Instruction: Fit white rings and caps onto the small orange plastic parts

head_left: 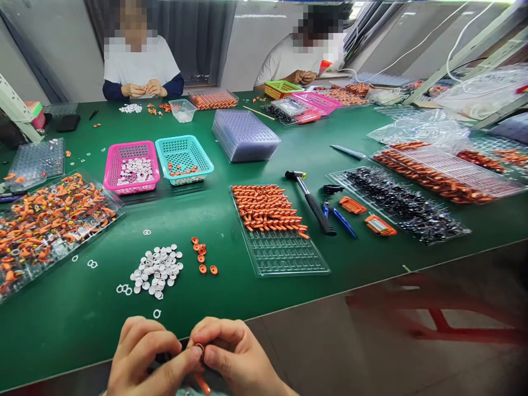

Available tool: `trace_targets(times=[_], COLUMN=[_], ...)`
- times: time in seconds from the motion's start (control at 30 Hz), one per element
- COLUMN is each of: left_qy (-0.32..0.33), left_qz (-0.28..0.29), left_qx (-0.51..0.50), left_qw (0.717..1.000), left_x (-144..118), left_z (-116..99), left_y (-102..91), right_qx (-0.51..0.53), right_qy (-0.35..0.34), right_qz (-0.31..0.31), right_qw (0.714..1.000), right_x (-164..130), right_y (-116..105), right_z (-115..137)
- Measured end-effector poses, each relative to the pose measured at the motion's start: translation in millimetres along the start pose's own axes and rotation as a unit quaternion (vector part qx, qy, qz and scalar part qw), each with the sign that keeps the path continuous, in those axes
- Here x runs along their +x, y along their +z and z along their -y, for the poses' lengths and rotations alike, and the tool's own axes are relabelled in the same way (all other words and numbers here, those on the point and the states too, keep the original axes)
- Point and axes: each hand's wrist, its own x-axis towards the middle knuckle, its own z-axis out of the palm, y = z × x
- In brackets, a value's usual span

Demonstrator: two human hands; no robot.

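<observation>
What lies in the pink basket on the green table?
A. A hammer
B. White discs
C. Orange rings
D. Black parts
B: the pink basket holds white discs, while the teal basket beside it holds a few orange pieces.

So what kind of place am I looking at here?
Likely a small-parts assembly workshop: a shared green table with trays of orange parts, baskets of pieces, and two other people working opposite.
</observation>
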Motion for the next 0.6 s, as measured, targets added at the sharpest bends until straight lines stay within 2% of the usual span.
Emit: trace_targets(times=[0.33, 0.6], left_qy=[0.009, -0.025], left_qz=[-0.001, -0.002], left_qx=[-0.023, 0.022], left_qw=[1.000, 0.999], left_x=[-7.8, -4.2], left_z=[3.6, -3.1], left_y=[6.9, -1.3], right_qx=[0.037, 0.051], right_qy=[0.022, 0.052], right_qz=[0.012, -0.041], right_qw=[0.999, 0.997], right_x=[0.7, 1.2], right_y=[2.3, 9.7], right_z=[-1.7, -1.4])
